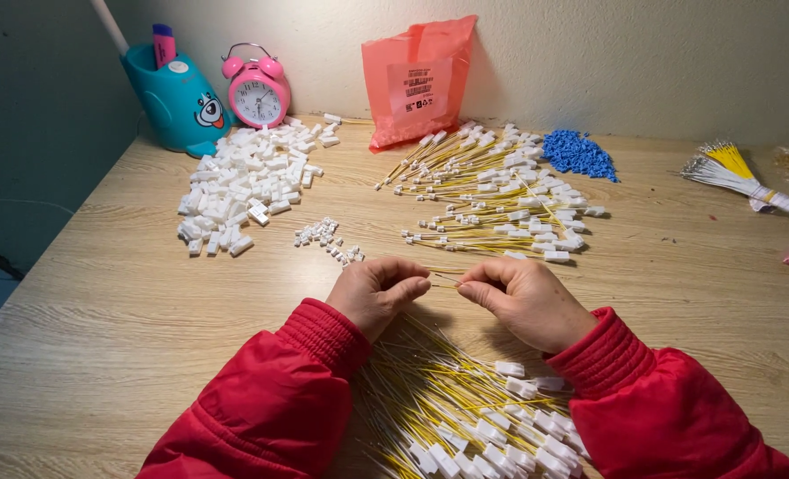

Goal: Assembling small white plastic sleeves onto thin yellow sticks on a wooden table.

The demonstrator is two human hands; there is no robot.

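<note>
The left hand (378, 293) and the right hand (526, 300) meet near the middle of the desk (102, 319), fingertips pinched shut on the two ends of a thin yellow wire (444, 278) stretched between them. Both wrists wear red padded sleeves (288, 390). Beneath and behind the hands, toward the near edge, lies a spread of yellow wires with white connectors (465, 417). Just beyond the hands sits a second heap of finished wired connectors (501, 191), reaching toward the far edge. To its left, a small cluster of tiny white pieces (324, 236) lies near a large pile of white plastic housings (248, 186). At the far left corner stand a teal pen holder (177, 98) and a pink alarm clock (256, 89). A red plastic bag (417, 80) leans on the wall, a heap of blue pieces (579, 154) beside it, and a bound bundle of yellow and white wires (736, 170) lies toward the right edge.
</note>
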